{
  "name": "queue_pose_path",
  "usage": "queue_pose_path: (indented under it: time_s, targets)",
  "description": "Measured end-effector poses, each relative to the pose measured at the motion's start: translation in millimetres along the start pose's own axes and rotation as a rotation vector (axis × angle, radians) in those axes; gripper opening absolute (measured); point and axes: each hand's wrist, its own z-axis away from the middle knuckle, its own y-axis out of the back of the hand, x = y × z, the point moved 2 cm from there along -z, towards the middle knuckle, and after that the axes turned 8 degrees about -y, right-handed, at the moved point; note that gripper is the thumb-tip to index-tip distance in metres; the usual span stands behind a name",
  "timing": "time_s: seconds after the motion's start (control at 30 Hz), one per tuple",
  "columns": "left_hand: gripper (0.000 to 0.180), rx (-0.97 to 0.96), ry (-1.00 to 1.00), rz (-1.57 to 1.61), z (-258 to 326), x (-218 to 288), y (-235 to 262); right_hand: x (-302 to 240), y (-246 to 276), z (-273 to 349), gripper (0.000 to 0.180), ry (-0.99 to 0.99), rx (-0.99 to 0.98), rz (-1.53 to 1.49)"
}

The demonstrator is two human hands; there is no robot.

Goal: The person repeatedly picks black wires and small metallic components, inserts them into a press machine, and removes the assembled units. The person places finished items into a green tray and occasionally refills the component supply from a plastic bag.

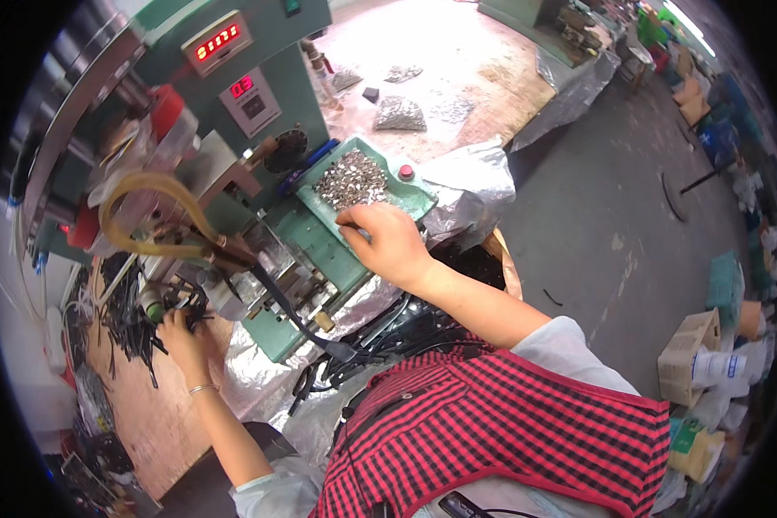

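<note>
My right hand [390,240] is over the near edge of a green tray [419,200], thumb and fingers drawn together in a pinch. Whatever is between those fingertips is too small to make out. Small shiny metal pieces [351,180] are heaped in the tray beyond them. At the left, my left hand [180,338] has its fingers closed on a black cord at the edge of a pile of black cords [129,315]. Between my hands stands a green press machine [289,78], its metal tooling [276,272] low down at the front.
A red button [406,172] sits at the tray's right corner. A yellowish hose [116,207] loops in front of the press. Black cords [388,332] lie in front of my body. Bags of metal parts [400,114] rest on the table behind. A crate [689,356] stands on the floor, right.
</note>
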Motion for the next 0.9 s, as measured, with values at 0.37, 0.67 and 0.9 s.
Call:
queue_pose_path:
  time_s: [0.37, 0.67, 0.9]
  targets:
    - [0.016, 0.356, 0.011, 0.173, 5.7, 9.9, 12.7, 26.1, 89.7, 54.6, 0.010, -0.044, 0.249, 0.123]
    - [0.020, -0.084, 0.445, 0.354, -2.9, -20.0, -5.5, -76.6, 5.9, -32.8, 0.020, 0.233, 0.074, -0.397]
    - [0.019, 0.017, 0.439, 0.309, 20.1, 2.5, -7.4, -79.1, -27.8, -24.3, 0.031, -0.076, -0.001, -0.625]
